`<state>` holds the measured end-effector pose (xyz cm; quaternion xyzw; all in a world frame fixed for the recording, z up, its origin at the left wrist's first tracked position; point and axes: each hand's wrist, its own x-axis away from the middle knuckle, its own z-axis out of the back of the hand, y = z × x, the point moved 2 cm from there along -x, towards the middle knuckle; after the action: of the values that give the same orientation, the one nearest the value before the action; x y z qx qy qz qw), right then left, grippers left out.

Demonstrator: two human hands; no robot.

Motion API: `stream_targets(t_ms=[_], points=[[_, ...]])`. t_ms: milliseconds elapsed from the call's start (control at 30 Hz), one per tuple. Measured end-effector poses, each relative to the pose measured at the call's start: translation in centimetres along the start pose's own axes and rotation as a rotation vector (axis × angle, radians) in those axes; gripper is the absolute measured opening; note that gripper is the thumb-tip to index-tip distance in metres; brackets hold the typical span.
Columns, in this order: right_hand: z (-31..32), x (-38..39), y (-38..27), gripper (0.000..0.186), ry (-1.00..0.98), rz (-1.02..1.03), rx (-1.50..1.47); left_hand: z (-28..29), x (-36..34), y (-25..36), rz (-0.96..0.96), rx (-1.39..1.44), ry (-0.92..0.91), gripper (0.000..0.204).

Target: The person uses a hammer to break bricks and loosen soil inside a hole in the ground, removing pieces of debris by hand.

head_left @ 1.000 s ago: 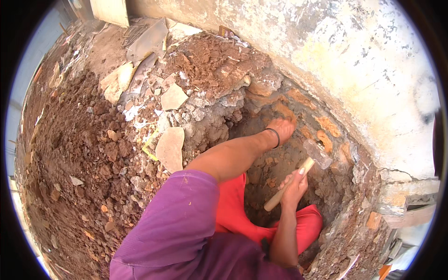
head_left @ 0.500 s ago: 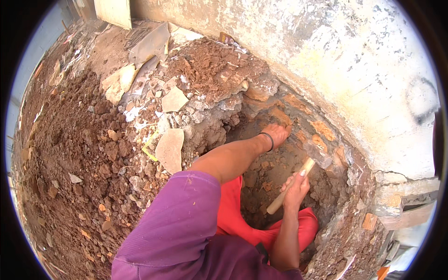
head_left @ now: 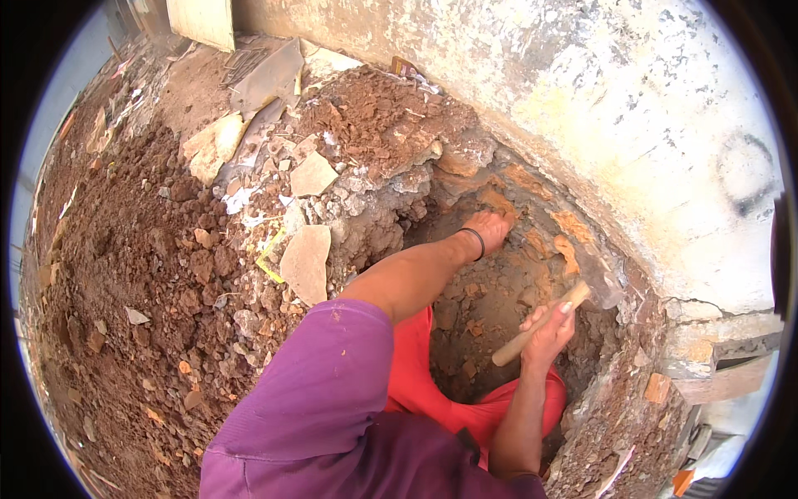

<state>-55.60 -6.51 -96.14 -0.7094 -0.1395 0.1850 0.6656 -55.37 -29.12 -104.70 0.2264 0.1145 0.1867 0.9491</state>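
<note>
My left hand (head_left: 490,229), a dark band on its wrist, has its fingers closed against the rough inner side of the dug pit (head_left: 465,324), where orange brick (head_left: 569,223) shows through grey earth; whatever is in those fingers I cannot make out. To its lower right, my right hand (head_left: 544,333) grips the pale wooden handle of a hammer (head_left: 532,328). The blurred metal head tilts up toward the pit's right side. My red-clothed leg is bent inside the pit, below both hands.
A weathered white wall (head_left: 623,100) rises along the pit's far edge. Soil and rubble (head_left: 166,291) are heaped on the left, with a broken tile piece (head_left: 303,262) and scraps at the rim. A pale board (head_left: 199,21) stands at the back; broken masonry (head_left: 723,370) juts at the right.
My left hand has moved slightly leftward along the pit wall, still closed. My right hand and the hammer have swung to the right, the head blurring in the latest view.
</note>
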Motion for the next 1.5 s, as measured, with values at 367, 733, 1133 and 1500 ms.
stream_targets(t_ms=[367,733,1133,1500], points=[[-0.4,0.6,3.4,0.04,-0.097,-0.196,0.059,0.4,-0.4,-0.3,0.072,0.067,0.0,0.027],[-1.3,0.0,4.9,0.04,-0.228,-0.272,0.254,-1.3,-1.0,-1.4,0.032,0.088,0.01,0.027],[1.9,3.1,3.1,0.038,-0.082,-0.261,0.148,-1.3,1.8,3.8,-0.152,-0.194,-0.312,0.018],[3.0,4.2,1.7,0.035,-0.084,-0.229,0.137,-2.7,0.5,-0.5,-0.176,-0.102,-0.148,0.027]])
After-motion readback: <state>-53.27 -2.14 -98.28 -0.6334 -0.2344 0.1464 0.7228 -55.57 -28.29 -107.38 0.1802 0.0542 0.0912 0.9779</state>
